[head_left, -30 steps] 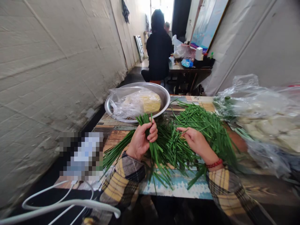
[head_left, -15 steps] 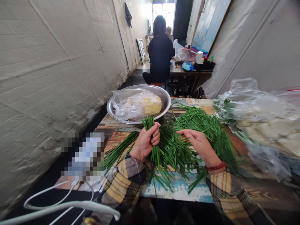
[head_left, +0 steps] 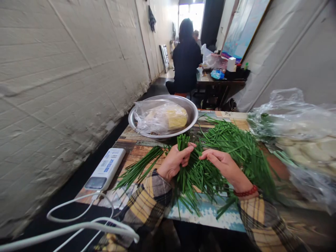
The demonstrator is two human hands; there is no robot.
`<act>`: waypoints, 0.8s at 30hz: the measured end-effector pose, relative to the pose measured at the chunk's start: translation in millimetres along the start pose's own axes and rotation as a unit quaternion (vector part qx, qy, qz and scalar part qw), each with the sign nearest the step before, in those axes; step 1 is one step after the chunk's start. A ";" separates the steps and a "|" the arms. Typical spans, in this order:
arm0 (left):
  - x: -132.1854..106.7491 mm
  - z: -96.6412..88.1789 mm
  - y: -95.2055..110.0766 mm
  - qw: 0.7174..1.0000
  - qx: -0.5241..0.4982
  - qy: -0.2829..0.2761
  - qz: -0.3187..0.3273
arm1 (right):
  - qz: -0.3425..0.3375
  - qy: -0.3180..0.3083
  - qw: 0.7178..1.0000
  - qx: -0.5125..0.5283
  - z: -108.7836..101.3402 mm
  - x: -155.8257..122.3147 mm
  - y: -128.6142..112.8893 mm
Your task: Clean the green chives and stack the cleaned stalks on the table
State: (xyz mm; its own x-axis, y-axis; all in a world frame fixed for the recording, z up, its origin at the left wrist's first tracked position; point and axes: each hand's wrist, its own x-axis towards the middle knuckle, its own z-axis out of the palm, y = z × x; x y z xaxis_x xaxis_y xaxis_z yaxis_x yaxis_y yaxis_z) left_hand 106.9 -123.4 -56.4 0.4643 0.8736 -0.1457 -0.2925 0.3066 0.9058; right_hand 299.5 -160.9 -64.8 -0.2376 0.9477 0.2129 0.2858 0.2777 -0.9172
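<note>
My left hand [head_left: 175, 161] is closed round a bunch of green chives [head_left: 182, 141], whose cut ends stick up above the fingers. My right hand [head_left: 223, 163] lies on the big loose pile of chives [head_left: 236, 147] spread over the table, its fingers curled and pinching at a few blades right beside the left hand's fingertips. A smaller sheaf of chives [head_left: 139, 166] lies flat to the left of my left wrist. Both arms wear plaid sleeves, and a red bead bracelet [head_left: 245, 192] is on the right wrist.
A metal basin [head_left: 193, 112] with a plastic bag of yellow food stands behind the chives. Clear plastic bags [head_left: 299, 129] of pale food fill the right side. A white power bank [head_left: 105, 168] with white cables lies at the left edge. A person in black sits at a far table.
My left hand has carried its bunch right and down toward the right hand, and the two hands now nearly touch. The camera has shifted, so everything sits further right in the picture.
</note>
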 end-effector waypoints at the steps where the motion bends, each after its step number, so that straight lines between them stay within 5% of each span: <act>1: 0.1 -0.2 -0.3 1.000 0.001 0.003 0.004 | -0.003 -0.008 1.000 -0.009 0.3 0.2 -0.9; 5: 1.6 -1.9 0.8 1.000 -0.006 0.016 0.017 | 0.005 -0.006 1.000 -0.023 -1.8 0.1 -0.8; 14: 2.7 -5.9 11.8 0.994 -0.078 0.059 0.057 | 0.097 0.133 0.982 -0.088 -16.1 -1.0 19.5; 20: 2.7 -6.6 15.6 0.992 -0.106 0.043 0.057 | 0.051 0.093 0.991 -0.078 -20.5 -0.9 18.3; 24: 2.4 -4.5 18.0 0.988 -0.121 0.061 0.073 | 0.072 0.210 0.962 -0.161 -33.6 -2.4 27.4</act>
State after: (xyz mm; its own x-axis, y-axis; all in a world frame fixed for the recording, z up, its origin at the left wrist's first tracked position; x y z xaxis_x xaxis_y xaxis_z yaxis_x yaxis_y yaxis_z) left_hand 98.9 -114.1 -42.2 0.3030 0.9496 -0.0802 -0.5466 0.2421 0.8016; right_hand 339.0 -150.3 -79.1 0.2021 0.9411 0.2709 0.5767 0.1092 -0.8096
